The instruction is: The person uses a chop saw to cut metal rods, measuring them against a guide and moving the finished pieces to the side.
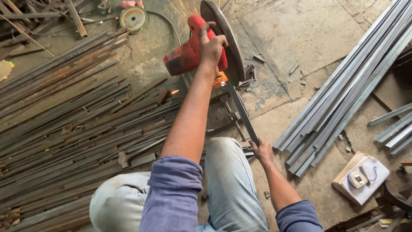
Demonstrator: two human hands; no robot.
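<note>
Sparks fly from the far side of the blade guard (223, 38) of the red chop saw (189, 53), so the cut looks to be under way. The left hand (211, 45) is wrapped shut around the saw's handle, pressing it down; the right hand (262, 151) is closed around the near end of the flat steel bar (242, 112), which runs from that grip away and to the left, under the blade.

To do this well, I judge that the left hand should feed the saw down steadily rather than force it, while the right hand keeps the bar flat and pressed against the saw's base so it cannot twist or kick. The bar's cut point lies well beyond the right hand, just below the left. Cut lengths of steel (64, 129) lie at left, and long angle sections (343, 94) at right.
</note>
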